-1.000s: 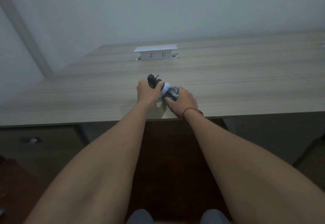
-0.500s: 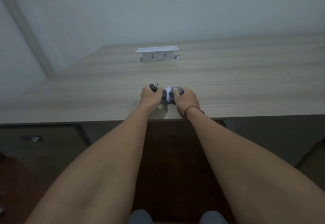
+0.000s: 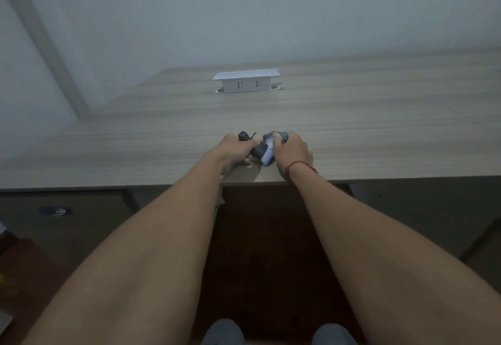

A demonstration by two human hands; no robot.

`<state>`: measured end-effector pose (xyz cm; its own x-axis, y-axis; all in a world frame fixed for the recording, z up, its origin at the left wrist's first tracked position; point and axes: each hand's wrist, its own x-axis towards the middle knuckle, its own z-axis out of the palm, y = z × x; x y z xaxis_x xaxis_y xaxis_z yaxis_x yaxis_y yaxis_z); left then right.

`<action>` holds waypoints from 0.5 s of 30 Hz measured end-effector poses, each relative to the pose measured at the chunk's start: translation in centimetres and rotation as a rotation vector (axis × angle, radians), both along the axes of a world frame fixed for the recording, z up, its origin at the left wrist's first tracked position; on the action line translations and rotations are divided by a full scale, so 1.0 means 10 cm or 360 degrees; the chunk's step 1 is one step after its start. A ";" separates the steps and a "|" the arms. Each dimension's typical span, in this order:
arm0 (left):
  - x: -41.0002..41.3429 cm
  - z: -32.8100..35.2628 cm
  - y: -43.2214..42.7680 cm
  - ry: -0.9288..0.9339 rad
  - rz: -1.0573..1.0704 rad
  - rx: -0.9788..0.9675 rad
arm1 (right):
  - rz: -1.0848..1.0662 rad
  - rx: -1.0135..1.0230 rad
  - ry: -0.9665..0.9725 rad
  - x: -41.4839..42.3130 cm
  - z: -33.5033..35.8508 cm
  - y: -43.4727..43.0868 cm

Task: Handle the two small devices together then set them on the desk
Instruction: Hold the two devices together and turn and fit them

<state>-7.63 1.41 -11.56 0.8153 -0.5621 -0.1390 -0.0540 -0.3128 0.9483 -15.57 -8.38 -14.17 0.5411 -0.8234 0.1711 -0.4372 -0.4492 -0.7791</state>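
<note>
Both my hands meet just above the near edge of the wooden desk [image 3: 352, 127]. My left hand [image 3: 235, 149] is closed around a small black device [image 3: 245, 136] whose dark end and a thin stalk stick out past the fingers. My right hand [image 3: 292, 149], with a red string on the wrist, grips a grey and white device [image 3: 267, 155]. The two devices touch between the hands. Fingers hide most of each device.
A white pop-up socket box [image 3: 246, 83] stands at the back middle of the desk. A pale wall rises behind it. Under the desk on the left is a dark drawer front with a metal lock [image 3: 58, 211]. My knees show at the bottom edge.
The hands have shifted slightly and turned the devices. The white part now faces me between the hands, and the grey end shows above my right fingers.
</note>
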 end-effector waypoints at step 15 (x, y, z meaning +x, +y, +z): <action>0.00 -0.07 0.02 -0.0053 0.0085 -0.0092 | 0.0071 -0.0033 0.0040 -0.11 0.05 0.09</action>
<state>-7.59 1.63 -12.21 0.8478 -0.5242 -0.0801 -0.0704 -0.2608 0.9628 -16.71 -7.51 -13.68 0.5815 -0.7948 0.1736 -0.4360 -0.4846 -0.7583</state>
